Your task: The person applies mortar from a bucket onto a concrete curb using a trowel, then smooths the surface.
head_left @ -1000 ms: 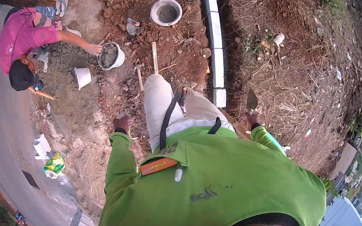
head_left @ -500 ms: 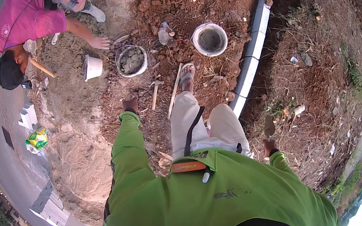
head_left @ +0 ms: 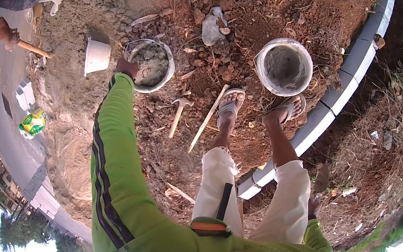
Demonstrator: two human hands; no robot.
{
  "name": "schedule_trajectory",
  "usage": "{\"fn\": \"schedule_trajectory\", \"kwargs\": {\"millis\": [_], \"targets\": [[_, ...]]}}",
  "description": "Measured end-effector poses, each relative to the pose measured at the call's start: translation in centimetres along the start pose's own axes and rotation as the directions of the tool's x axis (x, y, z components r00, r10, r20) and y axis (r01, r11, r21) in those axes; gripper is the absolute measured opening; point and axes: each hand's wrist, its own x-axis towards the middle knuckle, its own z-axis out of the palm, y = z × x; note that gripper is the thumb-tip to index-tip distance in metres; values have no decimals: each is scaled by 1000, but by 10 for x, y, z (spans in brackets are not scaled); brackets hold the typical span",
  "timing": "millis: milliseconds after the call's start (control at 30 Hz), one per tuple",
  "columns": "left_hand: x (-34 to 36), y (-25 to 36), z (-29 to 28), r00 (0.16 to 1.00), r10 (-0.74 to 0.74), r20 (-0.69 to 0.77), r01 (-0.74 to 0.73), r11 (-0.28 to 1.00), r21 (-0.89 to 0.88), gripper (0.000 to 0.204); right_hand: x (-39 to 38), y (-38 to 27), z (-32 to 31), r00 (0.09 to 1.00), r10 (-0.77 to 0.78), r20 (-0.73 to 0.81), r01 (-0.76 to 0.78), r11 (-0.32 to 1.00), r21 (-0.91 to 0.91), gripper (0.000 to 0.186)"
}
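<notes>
My left hand (head_left: 127, 68) is at the left rim of a bucket of wet grey mortar (head_left: 151, 66), its fingers curled against the edge. The bucket's thin wire handle arches over its far side. Low on the right, beside my leg, my right hand (head_left: 313, 207) is closed round a trowel (head_left: 321, 179) with its blade pointing away from me; my trouser leg partly covers that arm. A claw hammer (head_left: 179, 117) and a wooden stick (head_left: 209, 118) lie on the soil between the mortar bucket and my feet.
A white bucket (head_left: 96, 55) lies tipped left of the mortar. Another bucket (head_left: 284, 67), grey inside, stands before my right foot. A concrete kerb (head_left: 348, 84) curves along a trench on the right. At far left a co-worker's hand (head_left: 10, 39) grips a wooden handle (head_left: 35, 48).
My left hand has reached forward to the mortar bucket's rim. My right foot has come into view by the kerb. The co-worker has shifted toward the left edge, a hand now on the wooden handle.
</notes>
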Motion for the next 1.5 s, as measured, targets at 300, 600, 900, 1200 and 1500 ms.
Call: {"fn": "schedule_trajectory", "kwargs": {"millis": [300, 600, 900, 1200, 1500], "targets": [[132, -156, 75, 982, -174, -69, 174, 985, -7, 115, -4, -72, 42, 983, 34, 178, -5, 987, -158, 70], [-14, -81, 10, 874, 138, 466, -49, 979, -198, 25, -23, -11, 24, 932, 164, 323, -82, 964, -255, 70], [-181, 114, -8, 939, 142, 312, 18, 888, -459, 49, -57, 19, -12, 957, 212, 199, -247, 953, 177, 62], [-320, 391, -138, 784, 215, 582, 252, 747, -615, 24, -76, 6, 31, 895, 397, 203, -439, 862, 254, 49], [-366, 643, 21, 624, 465, 628, 263, 632, -729, 31, -6, -101, -19, 929, 265, 257, -360, 805, 471, 44]]}}
